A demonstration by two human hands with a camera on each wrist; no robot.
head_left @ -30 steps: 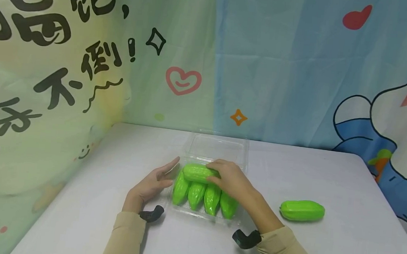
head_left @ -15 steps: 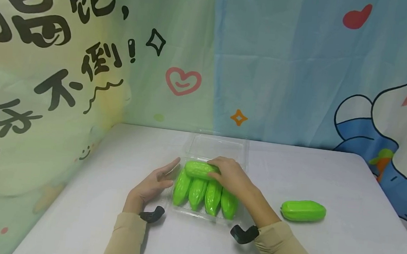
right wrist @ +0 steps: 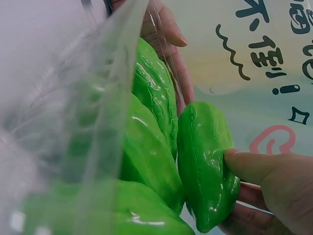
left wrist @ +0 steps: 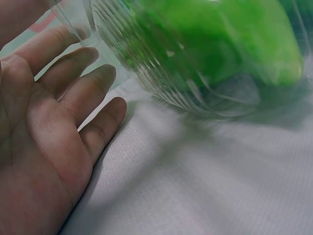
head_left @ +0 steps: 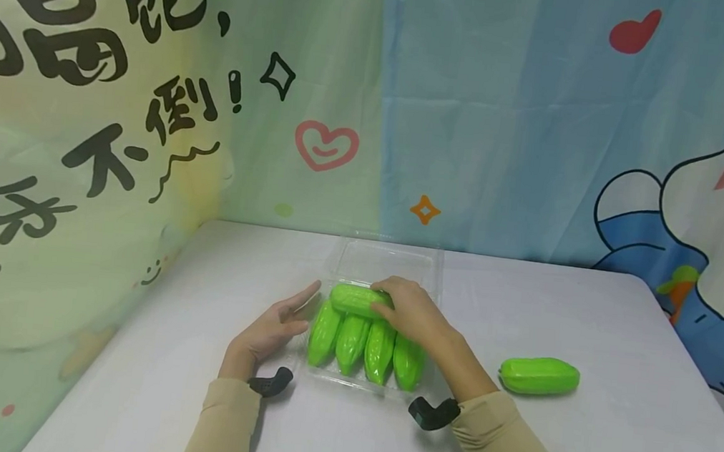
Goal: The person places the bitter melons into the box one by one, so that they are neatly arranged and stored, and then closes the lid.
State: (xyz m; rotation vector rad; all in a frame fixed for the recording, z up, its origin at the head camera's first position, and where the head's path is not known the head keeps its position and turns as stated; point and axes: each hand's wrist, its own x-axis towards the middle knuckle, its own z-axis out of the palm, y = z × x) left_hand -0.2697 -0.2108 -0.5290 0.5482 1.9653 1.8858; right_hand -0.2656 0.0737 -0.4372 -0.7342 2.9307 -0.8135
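Gourd [head_left: 358, 300] gripped by right hand [head_left: 415, 315] over tray [head_left: 348, 386]; left hand [head_left: 268, 333] open beside

Only readable text is on the pale green backdrop curtain [head_left: 86, 123] left of the table: large black handwritten Chinese characters, partly cut off at the frame edge. Legible ones: "不倒!" [head_left: 151, 128], with a wavy line under it. Same "倒!" shows in the right wrist view [right wrist: 274, 58]. Nothing printed on the clear plastic tray

The right hand [head_left: 415, 317] hides part of the crosswise gourd [head_left: 355, 299] beneath its fingers [head_left: 389, 286].
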